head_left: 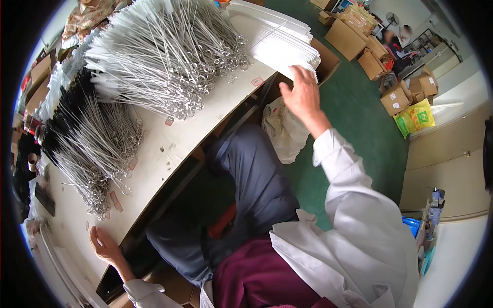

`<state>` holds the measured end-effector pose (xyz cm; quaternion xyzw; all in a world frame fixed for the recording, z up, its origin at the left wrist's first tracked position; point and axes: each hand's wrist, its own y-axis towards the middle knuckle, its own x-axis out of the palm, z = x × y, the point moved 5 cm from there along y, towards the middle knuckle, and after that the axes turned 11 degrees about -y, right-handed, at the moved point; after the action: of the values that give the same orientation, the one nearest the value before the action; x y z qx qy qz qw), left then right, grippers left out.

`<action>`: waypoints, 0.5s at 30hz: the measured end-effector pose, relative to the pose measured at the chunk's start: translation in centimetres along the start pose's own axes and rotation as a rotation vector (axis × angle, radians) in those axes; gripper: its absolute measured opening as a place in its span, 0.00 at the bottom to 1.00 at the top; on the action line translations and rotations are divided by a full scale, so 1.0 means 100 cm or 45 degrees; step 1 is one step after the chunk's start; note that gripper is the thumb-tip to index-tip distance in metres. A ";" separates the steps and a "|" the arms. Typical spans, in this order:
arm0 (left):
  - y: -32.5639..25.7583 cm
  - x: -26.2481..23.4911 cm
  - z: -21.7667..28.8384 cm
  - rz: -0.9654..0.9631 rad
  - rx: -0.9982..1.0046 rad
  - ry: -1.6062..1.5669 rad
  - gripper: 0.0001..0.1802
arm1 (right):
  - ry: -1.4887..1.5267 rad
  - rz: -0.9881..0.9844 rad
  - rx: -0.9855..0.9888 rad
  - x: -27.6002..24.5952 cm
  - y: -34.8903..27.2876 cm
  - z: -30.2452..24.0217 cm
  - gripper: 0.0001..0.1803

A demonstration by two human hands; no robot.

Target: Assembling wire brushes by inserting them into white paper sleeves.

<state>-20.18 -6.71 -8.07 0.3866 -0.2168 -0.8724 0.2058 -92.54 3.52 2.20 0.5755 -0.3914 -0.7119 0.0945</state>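
My right hand [303, 95] is raised beside the near end of a stack of flat white sheets or folded cartons [287, 43], thumb apart from the fingers, nothing visible in it. At the table's left front edge rests my left hand [107, 249], fingers loosely bent and nothing seen between them. Nearest to it lies a pile of thin wire brushes with black bristles [95, 138], their looped handle ends toward me. A larger heap of white-bristled wire brushes [164, 56] spreads farther back on the white table [169, 146], loops also facing me.
Below the table edge stands a whitish sack [285, 131]. Open cardboard boxes [349, 38] and a yellow-green bag [416, 118] sit on the green floor [359, 123]. One person [87, 20] is across the table; others [398, 43] are at the far right.
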 end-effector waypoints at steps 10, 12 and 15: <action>0.000 0.004 0.005 0.003 -0.028 0.032 0.15 | -0.386 -0.283 -0.139 0.049 0.030 0.058 0.35; 0.000 0.005 0.006 0.004 0.010 0.044 0.15 | -0.369 -0.259 -0.158 0.053 0.030 0.060 0.35; 0.000 0.004 0.006 0.013 0.052 0.076 0.15 | -0.354 -0.252 -0.178 0.050 0.032 0.054 0.34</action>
<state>-20.82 -6.78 -7.94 0.4155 -0.2304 -0.8549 0.2085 -99.95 0.83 0.78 0.4992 -0.2917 -0.8159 0.0085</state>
